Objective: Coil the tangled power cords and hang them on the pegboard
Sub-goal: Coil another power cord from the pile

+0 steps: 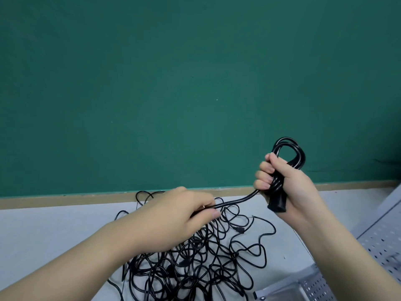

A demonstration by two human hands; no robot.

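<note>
**Trainee:** Forearms fill the bottom of the frame, so let me start at the grips. What has each hand got?

**Instructor:** Your right hand point(288, 185), at right of centre, is wrapped tight round a small coil point(286, 155) of black cord; the fingers curl fully over the gathered loops, which stick out above the fist, and a plug end point(277, 206) hangs just below the palm. Your left hand point(180, 216), at lower centre, pinches the free run of the same cord point(236, 202) between thumb and fingers.

**Trainee:** And that run stretches between the two hands?

**Instructor:** Yes, nearly taut, climbing toward the right fist. Below the left hand it drops into the tangled pile point(195, 261) on the pale floor point(43, 231).

**Trainee:** How do I do this wrap well?

**Instructor:** I'd let the cord slide through the left pinch rather than yank it, since the pile looks ready to knot if pulled hard. Match each new loop to those already held, and loosen the right fingers only enough to admit it.

**Trainee:** The pegboard?

**Instructor:** A perforated grey panel point(382, 242) lies at the lower right edge, probably it. Hanging comes later; most of the cords are still tangled.
</note>
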